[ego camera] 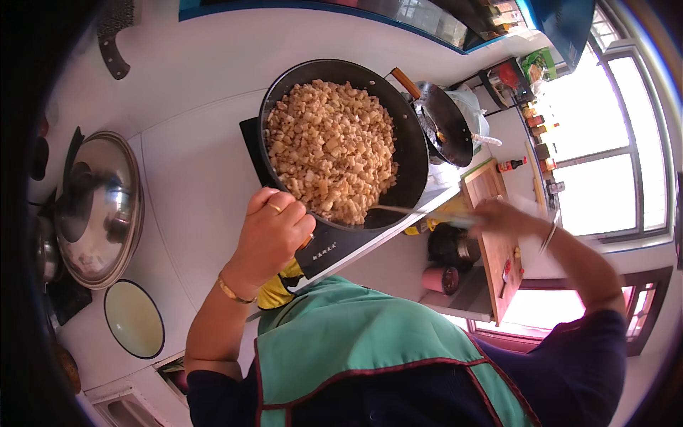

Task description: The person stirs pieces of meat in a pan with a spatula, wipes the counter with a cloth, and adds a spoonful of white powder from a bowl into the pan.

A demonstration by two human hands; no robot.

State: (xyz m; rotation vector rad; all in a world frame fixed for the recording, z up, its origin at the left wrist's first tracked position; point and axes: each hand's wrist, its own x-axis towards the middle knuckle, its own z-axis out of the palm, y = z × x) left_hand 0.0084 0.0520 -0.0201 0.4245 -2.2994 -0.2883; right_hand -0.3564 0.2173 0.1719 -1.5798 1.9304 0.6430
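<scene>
A large black wok (412, 171) sits on a black cooktop (333, 250), tilted in my view. Pale brown diced food, which looks like small cubes of meat (331, 144), fills much of it. My left hand (277, 229) is closed around the near wok handle; only a bit of its wood shows under the fingers. Blurred by motion, my right hand (501, 218) holds the long handle of a spatula (413, 211). The spatula's end reaches into the food at the wok's near right side, where its blade is hidden.
A second, smaller wok (453, 128) stands right of the large one. Leftward are a steel lid (101, 213) and a cream enamel dish (134, 319). A cleaver (114, 56) is at upper left. A wooden board (493, 256) with a knife lies beyond my right forearm, near bottles and windows.
</scene>
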